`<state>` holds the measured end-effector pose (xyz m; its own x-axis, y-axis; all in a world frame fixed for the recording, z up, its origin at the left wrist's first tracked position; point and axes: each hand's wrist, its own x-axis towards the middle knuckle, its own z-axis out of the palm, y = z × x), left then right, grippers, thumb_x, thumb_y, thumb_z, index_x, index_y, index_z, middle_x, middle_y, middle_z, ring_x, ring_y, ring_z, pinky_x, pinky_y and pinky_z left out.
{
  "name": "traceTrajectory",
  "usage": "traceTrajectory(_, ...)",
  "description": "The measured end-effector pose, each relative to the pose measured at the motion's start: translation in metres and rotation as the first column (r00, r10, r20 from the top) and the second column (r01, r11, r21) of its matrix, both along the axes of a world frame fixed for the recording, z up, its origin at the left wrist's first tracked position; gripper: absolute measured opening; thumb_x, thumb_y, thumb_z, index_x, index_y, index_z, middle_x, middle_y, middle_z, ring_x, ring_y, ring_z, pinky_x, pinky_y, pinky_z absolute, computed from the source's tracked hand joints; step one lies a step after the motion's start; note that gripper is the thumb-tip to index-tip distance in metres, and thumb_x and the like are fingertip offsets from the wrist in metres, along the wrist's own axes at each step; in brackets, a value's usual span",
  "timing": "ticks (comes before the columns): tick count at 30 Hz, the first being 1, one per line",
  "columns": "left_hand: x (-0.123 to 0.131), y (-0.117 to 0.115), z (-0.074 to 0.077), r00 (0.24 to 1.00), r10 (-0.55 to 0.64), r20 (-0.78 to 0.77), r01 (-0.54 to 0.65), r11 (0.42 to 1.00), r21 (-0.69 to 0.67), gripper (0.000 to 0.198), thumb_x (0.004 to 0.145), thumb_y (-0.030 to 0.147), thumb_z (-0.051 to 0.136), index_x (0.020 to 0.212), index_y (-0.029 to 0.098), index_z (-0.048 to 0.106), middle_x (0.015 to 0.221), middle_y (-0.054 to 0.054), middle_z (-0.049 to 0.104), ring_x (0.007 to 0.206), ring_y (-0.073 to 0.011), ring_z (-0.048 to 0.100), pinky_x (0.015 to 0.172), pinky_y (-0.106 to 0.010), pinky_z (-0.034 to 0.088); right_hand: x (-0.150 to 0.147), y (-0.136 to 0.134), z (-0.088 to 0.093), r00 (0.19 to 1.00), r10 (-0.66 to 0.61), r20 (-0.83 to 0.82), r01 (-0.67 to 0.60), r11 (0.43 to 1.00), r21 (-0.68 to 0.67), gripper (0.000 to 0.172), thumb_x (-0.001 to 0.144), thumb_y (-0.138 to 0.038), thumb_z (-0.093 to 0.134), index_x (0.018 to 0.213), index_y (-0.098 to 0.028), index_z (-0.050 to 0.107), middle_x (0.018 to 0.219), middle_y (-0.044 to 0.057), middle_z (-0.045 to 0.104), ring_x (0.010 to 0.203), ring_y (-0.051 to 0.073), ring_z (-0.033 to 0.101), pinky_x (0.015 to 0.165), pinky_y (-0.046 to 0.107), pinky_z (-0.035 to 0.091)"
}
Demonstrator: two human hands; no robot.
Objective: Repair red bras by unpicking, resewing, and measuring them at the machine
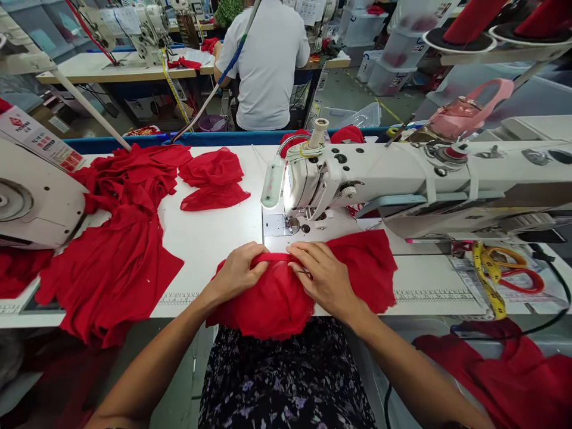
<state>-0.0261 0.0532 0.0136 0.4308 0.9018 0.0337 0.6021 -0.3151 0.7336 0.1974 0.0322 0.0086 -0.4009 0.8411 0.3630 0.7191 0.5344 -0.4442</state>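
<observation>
A piece of red fabric (277, 304) lies over the table's front edge, its upper edge folded into a narrow band. My left hand (239, 268) pinches the left end of that band between thumb and fingers. At the band's right part, my right hand (322, 275) has its fingers closed on the cloth, with the thumb tucked beneath. Just beyond both hands is the sewing machine (308, 185), its lamp lit and its needle area above a metal plate (274, 225). More red cloth (366, 268) spreads to the right of my right hand.
A heap of red fabric (120, 232) covers the table's left side, with smaller red pieces (214, 179) beside it. Scissors (521, 277) and a yellow tape measure (487, 280) lie at the right. A co-worker (272, 65) sits ahead. Red cloth (500, 369) fills a bin at lower right.
</observation>
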Motion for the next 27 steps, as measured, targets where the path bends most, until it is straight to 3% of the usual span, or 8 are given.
traceTrajectory(4,0.001,-0.001,0.009,0.955,-0.015,0.297,0.097,0.96,-0.261,0.022,0.092,0.032,0.051,0.1,0.019,0.068,0.094,-0.003,0.067,0.085,-0.0182,0.058,0.076,-0.028,0.045,0.0,0.012,0.007,0.988,0.073,-0.136,-0.095,0.982,-0.163,0.031,0.096,-0.024,0.053,0.127,-0.026,0.059,0.109,0.007,0.07,0.101,0.023,0.063,0.083,0.038,0.054)
traceTrajectory(7,0.002,-0.003,0.007,0.919,0.064,0.39,0.075,0.941,-0.33,0.024,0.089,0.035,0.06,0.099,0.017,0.072,0.095,-0.003,0.07,0.087,-0.0192,0.061,0.078,-0.028,0.046,0.002,0.014,0.01,0.968,0.055,-0.246,-0.111,0.969,-0.22,0.025,0.095,-0.023,0.055,0.118,-0.025,0.063,0.106,0.006,0.07,0.097,0.021,0.065,0.083,0.036,0.053)
traceTrajectory(16,0.006,-0.007,-0.011,0.886,0.146,0.44,0.013,0.942,-0.337,0.019,0.085,0.03,0.064,0.095,0.018,0.075,0.09,-0.004,0.072,0.084,-0.0193,0.064,0.076,-0.028,0.048,0.009,0.013,0.004,0.909,0.013,-0.418,-0.147,0.945,-0.291,0.023,0.094,-0.022,0.055,0.112,-0.025,0.068,0.101,0.005,0.073,0.089,0.018,0.068,0.079,0.031,0.055)
traceTrajectory(20,0.006,-0.008,-0.008,0.908,0.123,0.401,-0.007,0.96,-0.279,0.018,0.087,0.032,0.063,0.09,0.018,0.074,0.088,-0.004,0.07,0.082,-0.0189,0.063,0.076,-0.029,0.049,0.008,0.014,0.004,0.897,0.004,-0.442,-0.152,0.942,-0.3,0.022,0.093,-0.023,0.055,0.109,-0.024,0.07,0.1,0.005,0.074,0.088,0.018,0.068,0.077,0.031,0.055)
traceTrajectory(23,0.012,-0.007,-0.002,0.913,0.095,0.397,-0.005,0.975,-0.223,0.017,0.085,0.032,0.066,0.096,0.02,0.071,0.099,-0.005,0.068,0.093,-0.0203,0.062,0.086,-0.031,0.049,0.002,0.013,0.007,0.872,-0.062,-0.486,-0.152,0.909,-0.388,0.021,0.09,-0.024,0.057,0.107,-0.023,0.07,0.096,0.003,0.075,0.082,0.017,0.068,0.07,0.028,0.053)
traceTrajectory(25,0.018,-0.005,0.0,0.905,0.095,0.415,0.017,0.966,-0.259,0.028,0.08,0.032,0.073,0.105,0.02,0.068,0.106,-0.004,0.069,0.098,-0.0209,0.062,0.09,-0.031,0.048,-0.003,0.014,0.01,0.84,-0.1,-0.534,-0.187,0.869,-0.458,0.022,0.089,-0.024,0.058,0.107,-0.022,0.069,0.093,0.003,0.075,0.08,0.017,0.068,0.067,0.028,0.052)
traceTrajectory(27,0.024,-0.003,0.0,0.905,0.115,0.409,0.027,0.945,-0.326,0.027,0.077,0.033,0.076,0.098,0.018,0.069,0.093,-0.002,0.069,0.086,-0.0186,0.062,0.079,-0.028,0.049,-0.007,0.015,0.012,0.809,-0.134,-0.572,-0.204,0.849,-0.487,0.022,0.088,-0.026,0.059,0.106,-0.021,0.069,0.091,0.002,0.075,0.078,0.016,0.068,0.067,0.027,0.052)
